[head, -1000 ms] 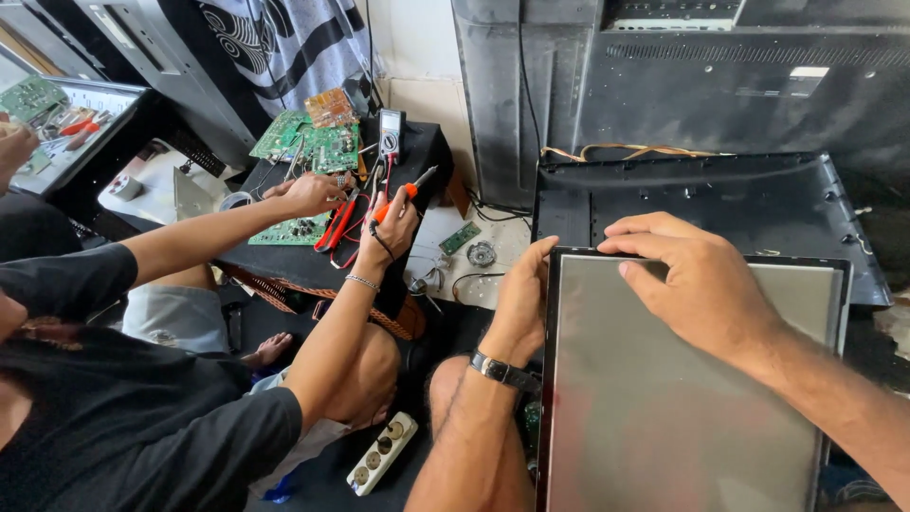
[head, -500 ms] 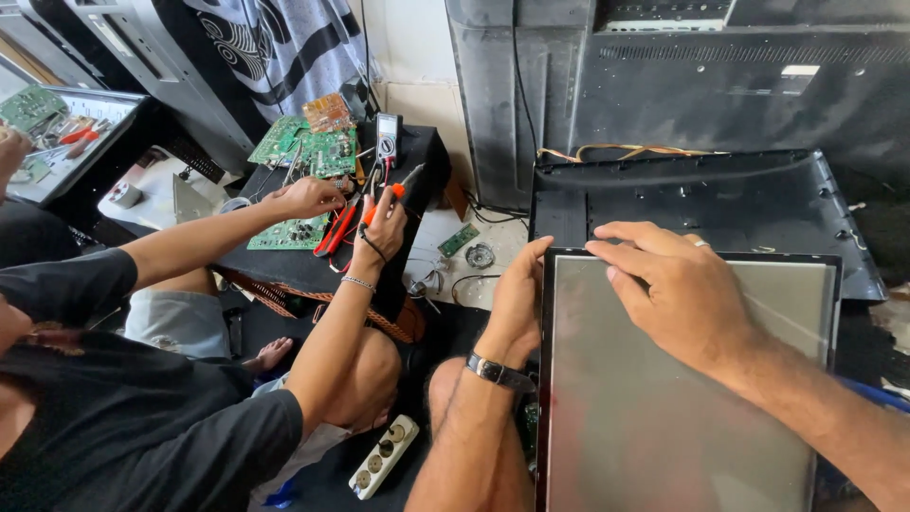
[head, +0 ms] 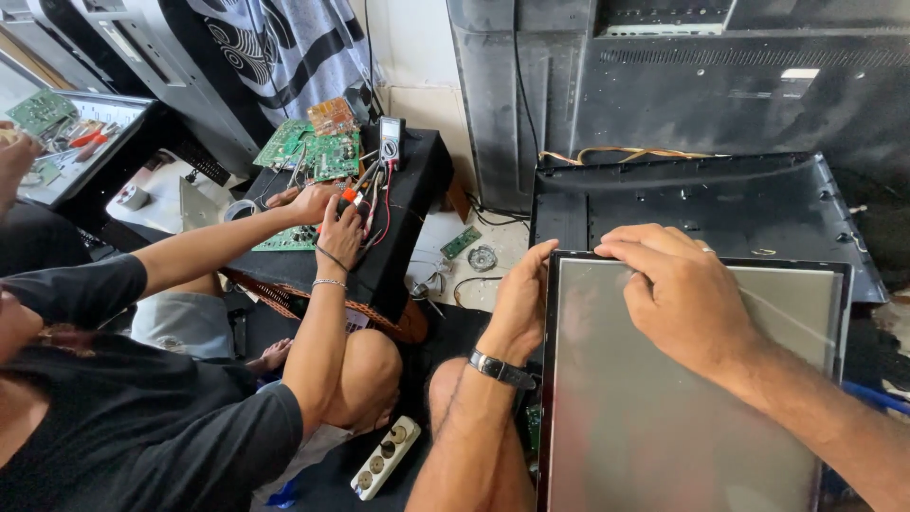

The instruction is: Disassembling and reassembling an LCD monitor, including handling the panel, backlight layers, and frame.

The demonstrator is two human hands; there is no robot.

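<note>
Display panel [head: 664,408], grey, dark-framed, lies flat at near right, just in front of a black plastic back cover [head: 682,204]. Right hand [head: 678,294] rests on its far edge, fingers [head: 630,242] curled, pressing the frame. Left hand [head: 521,299] grips the panel's left edge, fingers wrapped around it. Left: a co-worker's hands [head: 322,213] hold red probes over green circuit boards [head: 308,147]. White power strip [head: 384,458] on the floor.

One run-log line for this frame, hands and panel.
left hand: grips left edge of grey rectangular display panel | right hand: fingertips on panel's top edge | co-worker's hands: probing green circuit board
</note>
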